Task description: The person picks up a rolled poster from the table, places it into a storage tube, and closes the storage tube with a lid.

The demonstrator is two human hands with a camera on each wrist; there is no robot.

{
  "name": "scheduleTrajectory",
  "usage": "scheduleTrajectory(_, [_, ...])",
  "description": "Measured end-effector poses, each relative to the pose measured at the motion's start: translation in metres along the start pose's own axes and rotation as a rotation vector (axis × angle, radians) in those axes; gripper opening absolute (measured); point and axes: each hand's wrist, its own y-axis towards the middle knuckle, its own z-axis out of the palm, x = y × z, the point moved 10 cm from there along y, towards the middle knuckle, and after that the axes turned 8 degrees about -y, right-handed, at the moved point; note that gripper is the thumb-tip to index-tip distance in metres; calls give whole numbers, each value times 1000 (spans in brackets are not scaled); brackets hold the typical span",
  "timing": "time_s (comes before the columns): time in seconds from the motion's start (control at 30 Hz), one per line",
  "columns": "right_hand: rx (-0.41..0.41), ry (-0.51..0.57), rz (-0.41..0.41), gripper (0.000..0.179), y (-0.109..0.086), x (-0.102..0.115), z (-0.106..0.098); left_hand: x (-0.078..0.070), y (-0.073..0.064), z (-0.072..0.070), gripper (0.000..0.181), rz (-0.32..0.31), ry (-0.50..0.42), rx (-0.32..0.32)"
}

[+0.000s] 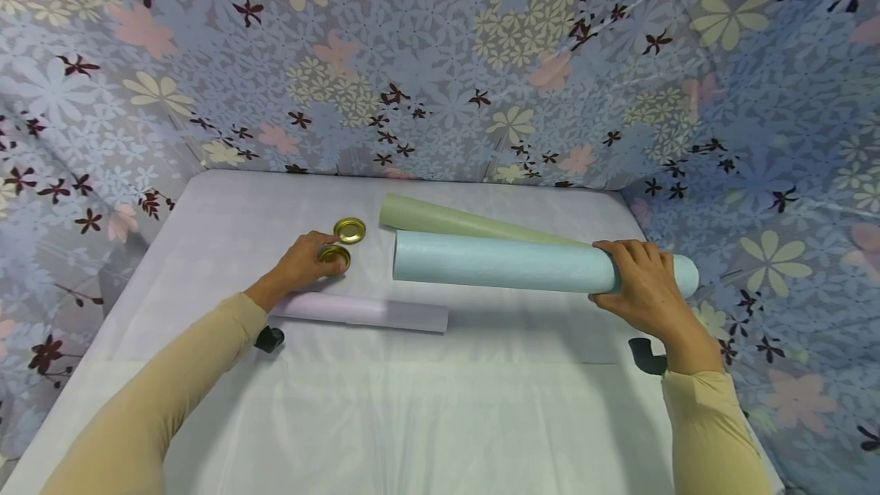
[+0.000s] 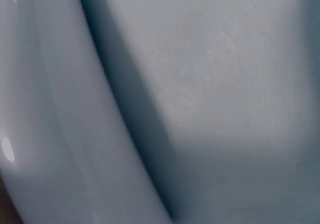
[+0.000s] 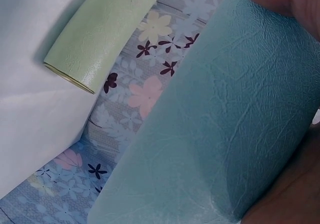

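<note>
My left hand (image 1: 308,258) pinches a gold, round, ring-like piece (image 1: 334,257) between thumb and fingers. A second gold ring-like piece (image 1: 349,231) lies just beyond it on the table. My right hand (image 1: 642,281) grips a light blue paper roll (image 1: 502,260) near its right end, the roll lying crosswise and seeming raised, with a shadow below. In the right wrist view, fingers wrap the blue roll's textured surface (image 3: 215,129). Behind it is a light green roll (image 1: 447,216), partly hidden. Below the left hand lies a pale lilac roll (image 1: 371,312), close up in the left wrist view.
A white cloth (image 1: 412,418) covers the table. Floral fabric (image 1: 440,59) hangs behind and at both sides, meeting the table's back edge. Small black pieces show by the left wrist (image 1: 270,339) and the right wrist (image 1: 648,356).
</note>
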Motion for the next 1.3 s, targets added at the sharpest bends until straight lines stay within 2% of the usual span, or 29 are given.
scheduleTrajectory(0.57, [26,-7,11,79,1,1,4,5,4,5,72,8,186,-13])
scheduleTrajectory(0.73, [28,-8,13,79,1,0,4,2,2,6,73,37,234,-20])
scheduleTrajectory(1.03, [18,-7,8,80,0,1,2,-3,-1,5,74,71,275,-23])
scheduleTrajectory(1.3, [18,-8,9,80,0,1,0,-5,0,7,75,60,283,-7])
